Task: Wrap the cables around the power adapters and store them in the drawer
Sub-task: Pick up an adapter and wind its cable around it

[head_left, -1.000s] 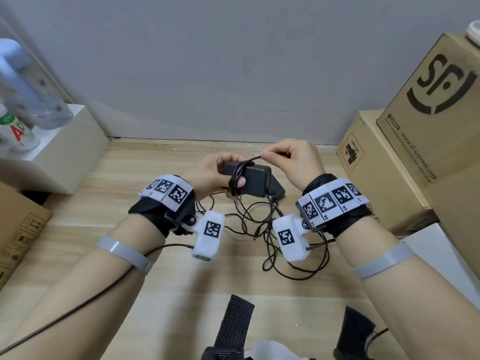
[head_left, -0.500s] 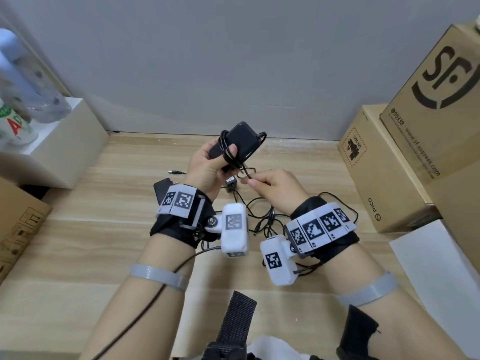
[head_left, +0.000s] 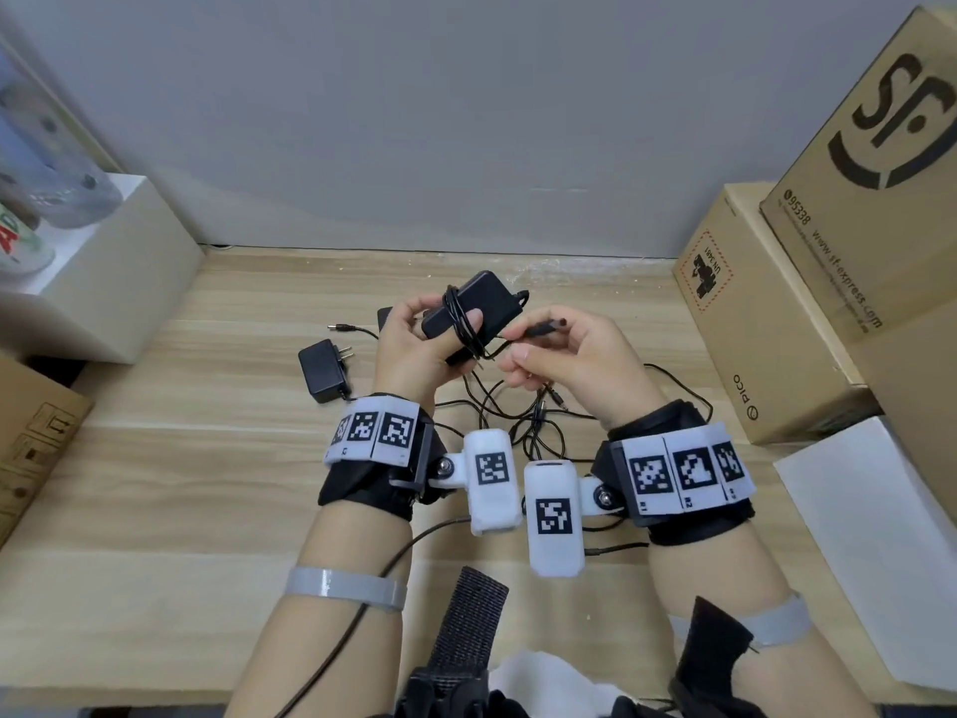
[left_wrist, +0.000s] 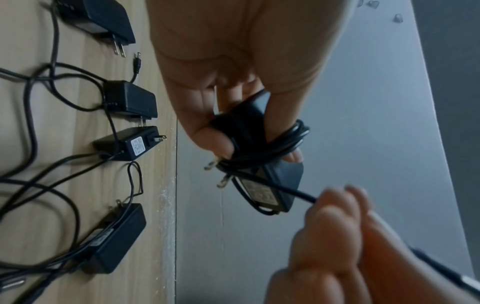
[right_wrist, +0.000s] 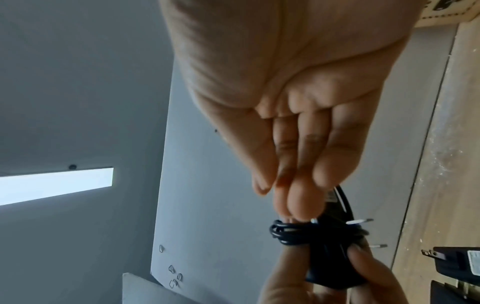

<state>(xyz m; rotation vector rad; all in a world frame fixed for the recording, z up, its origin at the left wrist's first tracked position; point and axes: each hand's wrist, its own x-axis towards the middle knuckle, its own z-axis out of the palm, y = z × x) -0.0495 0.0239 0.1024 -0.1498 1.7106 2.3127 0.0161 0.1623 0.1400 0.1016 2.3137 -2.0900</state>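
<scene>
My left hand (head_left: pixel 414 334) grips a black power adapter (head_left: pixel 484 298) held above the wooden desk, thumb pressing the coils of its cable (head_left: pixel 461 323) wound round the body. In the left wrist view the adapter (left_wrist: pixel 270 174) shows its two prongs and label. My right hand (head_left: pixel 559 355) pinches the cable's barrel-plug end (head_left: pixel 544 328) just right of the adapter; in the right wrist view its fingertips (right_wrist: pixel 291 205) meet above the coils (right_wrist: pixel 311 230). No drawer is in view.
Several loose adapters lie on the desk: one (head_left: pixel 323 370) left of my left hand, others (left_wrist: pixel 130 98) (left_wrist: pixel 130 144) (left_wrist: pixel 114 238) in a tangle of cables (head_left: pixel 528 422). Cardboard boxes (head_left: pixel 751 313) stand at the right, a white box (head_left: pixel 103 282) at the left.
The right hand went from beneath the adapter up to its right side, now pinching the plug end. The left hand kept hold of the wrapped adapter and lowered it slightly.
</scene>
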